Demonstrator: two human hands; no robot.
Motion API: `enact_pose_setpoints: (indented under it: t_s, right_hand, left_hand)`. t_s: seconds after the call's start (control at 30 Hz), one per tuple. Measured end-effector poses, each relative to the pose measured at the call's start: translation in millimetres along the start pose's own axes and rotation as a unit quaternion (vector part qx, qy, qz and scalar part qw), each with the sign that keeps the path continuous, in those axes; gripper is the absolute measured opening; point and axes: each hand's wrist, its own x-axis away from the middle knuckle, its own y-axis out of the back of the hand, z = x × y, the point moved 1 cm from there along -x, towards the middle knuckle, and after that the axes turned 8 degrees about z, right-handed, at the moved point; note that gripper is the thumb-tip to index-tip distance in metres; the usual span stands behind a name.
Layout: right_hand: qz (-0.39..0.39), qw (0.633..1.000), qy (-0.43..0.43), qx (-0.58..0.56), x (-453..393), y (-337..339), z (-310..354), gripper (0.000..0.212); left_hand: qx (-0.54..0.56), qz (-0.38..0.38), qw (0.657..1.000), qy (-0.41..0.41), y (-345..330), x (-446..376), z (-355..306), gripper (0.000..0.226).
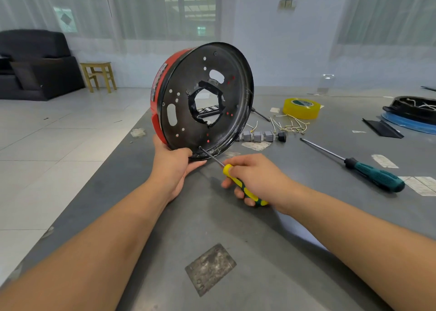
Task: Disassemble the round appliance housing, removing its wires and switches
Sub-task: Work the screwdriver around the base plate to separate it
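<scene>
Switches (257,136), wires (291,124) already out on surface (236,216); left hand (174,166) grips housing (203,98); right hand (254,178) grips screwdriver (238,183), tip at rim; base screw remains.

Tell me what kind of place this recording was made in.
Probably an informal workroom in a home or small shop, not a factory. A grey worktable carries screwdrivers and a yellow tape roll; behind stand a dark sofa, a wooden stool and curtained windows.
</scene>
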Motion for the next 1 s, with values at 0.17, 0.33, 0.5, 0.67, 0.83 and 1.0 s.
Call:
enact_pose_setpoints:
  t_s: [0.17, 0.33, 0.5, 0.67, 0.83, 1.0]
  right_hand:
    - [-0.129, 0.799, 0.134, 0.572, 9, -13, -7, 0.029]
    - [-0.169, 0.687, 0.17, 0.686, 16, -17, -3, 0.049]
    - [-0.194, 0.814, 0.154, 0.525, 10, -10, 7, 0.044]
    - [-0.13, 0.984, 0.078, 0.088, 1, 13, 23, 0.026]
    - [-0.13, 0.95, 0.104, -0.265, 0, 20, 19, 0.023]
    - [-0.173, 0.944, 0.187, -0.21, -1, 14, 9, 0.024]
  left_hand:
    - [-0.006, -0.011, 1.0, -0.007, -2, -1, 1, 0.07]
    - [0.005, -0.034, 0.999, -0.009, 0, 0, 3, 0.067]
    - [0.017, -0.055, 0.998, -0.015, 2, 0, 4, 0.064]
    - [0.011, -0.079, 0.997, -0.014, 0, -1, 4, 0.057]
    - [0.044, -0.096, 0.994, 0.003, 5, -6, 4, 0.052]
    - [0.051, -0.102, 0.993, 0.016, 7, -9, 5, 0.05]
